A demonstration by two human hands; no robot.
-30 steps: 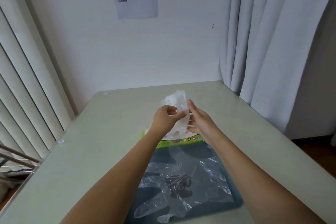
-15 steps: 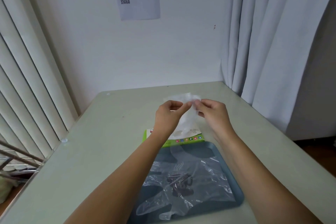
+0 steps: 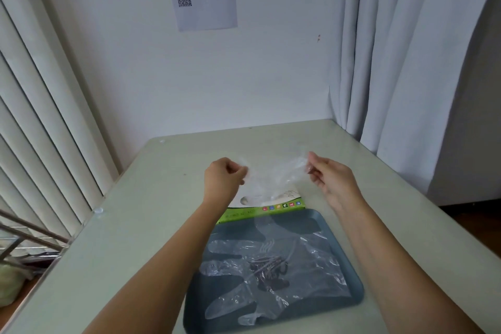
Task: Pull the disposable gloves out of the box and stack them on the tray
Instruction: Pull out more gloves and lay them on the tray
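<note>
Close together a moment ago, the left hand (image 3: 225,177) and right hand (image 3: 331,180) are now apart above the box (image 3: 260,210) mid-counter (image 3: 151,206), each pinching an edge of the clear glove (image 3: 274,174), which is spread flat and looks ready to join the pile (image 3: 271,266) on the tray (image 3: 311,222) by the near edge.

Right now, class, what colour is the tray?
Dark blue-grey tray, clearest in the head view.

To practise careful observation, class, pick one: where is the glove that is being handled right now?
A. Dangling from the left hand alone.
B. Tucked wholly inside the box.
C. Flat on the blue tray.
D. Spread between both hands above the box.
D: the left hand and right hand each pinch an edge of the clear glove, holding it spread in the air above the green box, not on the blue tray.
</note>
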